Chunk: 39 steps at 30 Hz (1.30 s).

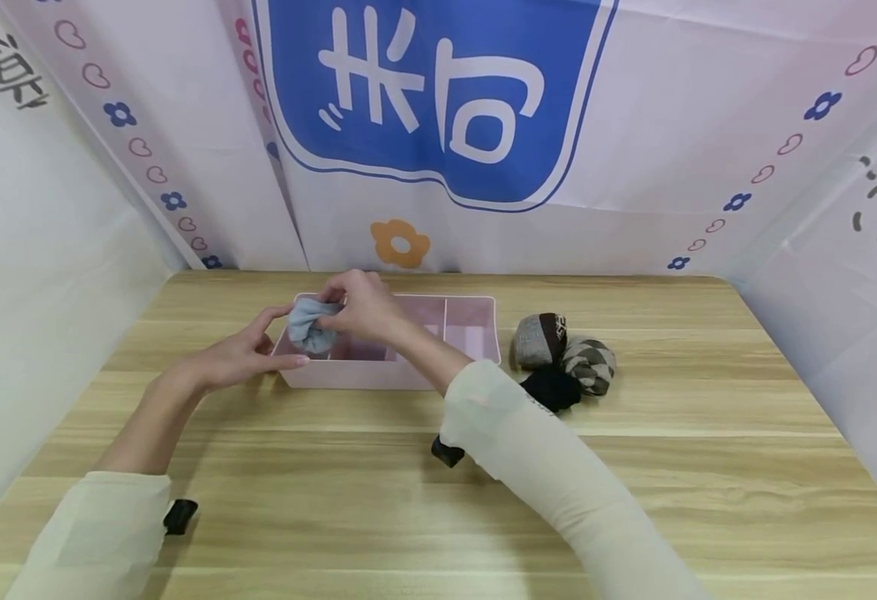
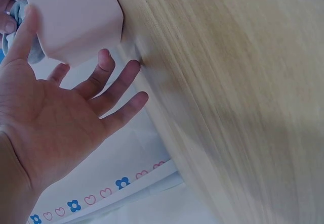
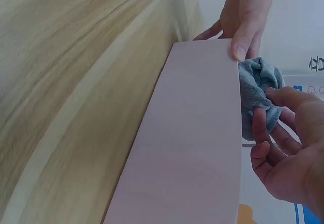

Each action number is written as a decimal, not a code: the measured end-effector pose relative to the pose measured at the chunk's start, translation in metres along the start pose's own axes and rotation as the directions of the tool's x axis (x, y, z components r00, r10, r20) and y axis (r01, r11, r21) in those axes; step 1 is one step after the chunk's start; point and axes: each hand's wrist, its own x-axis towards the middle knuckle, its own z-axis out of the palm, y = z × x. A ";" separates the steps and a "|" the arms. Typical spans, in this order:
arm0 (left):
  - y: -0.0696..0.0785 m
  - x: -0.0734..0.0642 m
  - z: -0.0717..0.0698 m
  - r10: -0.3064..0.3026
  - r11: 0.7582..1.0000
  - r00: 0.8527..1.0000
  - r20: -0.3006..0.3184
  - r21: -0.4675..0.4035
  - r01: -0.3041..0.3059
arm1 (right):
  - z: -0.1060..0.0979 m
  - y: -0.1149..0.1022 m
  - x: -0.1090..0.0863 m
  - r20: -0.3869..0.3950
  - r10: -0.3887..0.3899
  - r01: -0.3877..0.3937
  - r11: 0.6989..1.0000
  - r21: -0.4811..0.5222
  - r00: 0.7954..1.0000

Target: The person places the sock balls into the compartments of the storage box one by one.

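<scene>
A pink divided box (image 1: 363, 377) stands on the wooden table. My right hand (image 1: 367, 308) pinches a light blue balled sock (image 1: 309, 325) between thumb and fingers, over the box's left-end compartment. In the right wrist view the sock (image 3: 255, 95) bulges above the box's rim. At the box's left end, my left hand (image 1: 239, 357) is spread around the corner, its thumb on the near rim. The left wrist view shows this hand (image 2: 55, 113) with fingers apart and nothing in the palm.
Right of the box lie several balled socks: a grey one with a brown cuff (image 1: 536, 342), a checkered one (image 1: 590, 365) and a black one (image 1: 553, 388), partly behind my right sleeve (image 1: 528, 450). A printed white cloth (image 1: 633, 225) hangs behind the table (image 1: 318, 500).
</scene>
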 end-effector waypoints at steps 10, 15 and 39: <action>0.000 0.001 0.000 0.022 1.000 1.000 0.014 -0.009 -0.021 | 0.013 -0.003 0.005 0.014 -0.015 0.016 0.999 -0.046 1.000; 0.000 0.002 0.000 0.017 1.000 1.000 0.021 0.006 -0.017 | 0.018 -0.004 0.006 0.032 0.039 -0.034 0.988 -0.153 0.999; -0.001 0.001 0.000 0.008 1.000 1.000 0.028 0.007 -0.008 | 0.029 0.015 0.009 0.151 0.086 -0.038 0.954 -0.296 0.985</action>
